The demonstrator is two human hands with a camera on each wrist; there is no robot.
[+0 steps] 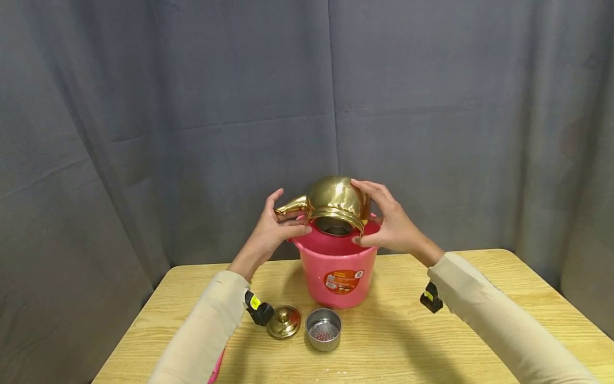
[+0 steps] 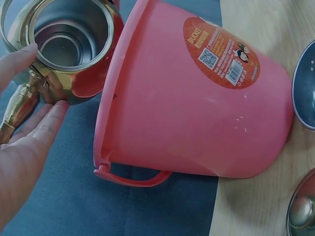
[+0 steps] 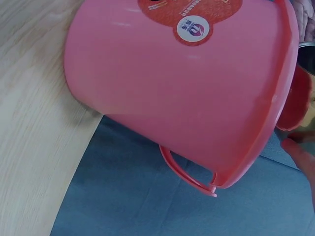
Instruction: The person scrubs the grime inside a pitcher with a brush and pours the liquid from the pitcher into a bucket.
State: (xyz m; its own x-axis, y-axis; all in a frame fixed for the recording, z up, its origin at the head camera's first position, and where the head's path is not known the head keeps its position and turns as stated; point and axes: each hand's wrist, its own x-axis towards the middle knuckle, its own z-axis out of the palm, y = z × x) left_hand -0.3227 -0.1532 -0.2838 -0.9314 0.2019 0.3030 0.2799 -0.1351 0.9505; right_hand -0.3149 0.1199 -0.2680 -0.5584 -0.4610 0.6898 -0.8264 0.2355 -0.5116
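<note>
A shiny gold teapot point(image 1: 338, 194) is tipped over the pink bucket point(image 1: 316, 274), its uncovered mouth facing down and toward me. Its steel-grey inside shows in the left wrist view. My left hand point(image 1: 273, 229) holds it on the spout side, thumb by the mouth's rim and fingers beneath the spout point(image 2: 22, 105). On the opposite side my right hand point(image 1: 395, 229) grips the body, fingers over the top and thumb near the rim. Only a few fingertips point(image 3: 295, 150) of that hand show in the right wrist view.
In front of the bucket, the gold lid point(image 1: 283, 324) lies knob up beside a steel strainer cup point(image 1: 323, 344) with a perforated bottom. Part of a pink item point(image 1: 217, 368) shows by my left sleeve. Grey curtain point(image 1: 240, 106) hangs behind the wooden table point(image 1: 158, 320).
</note>
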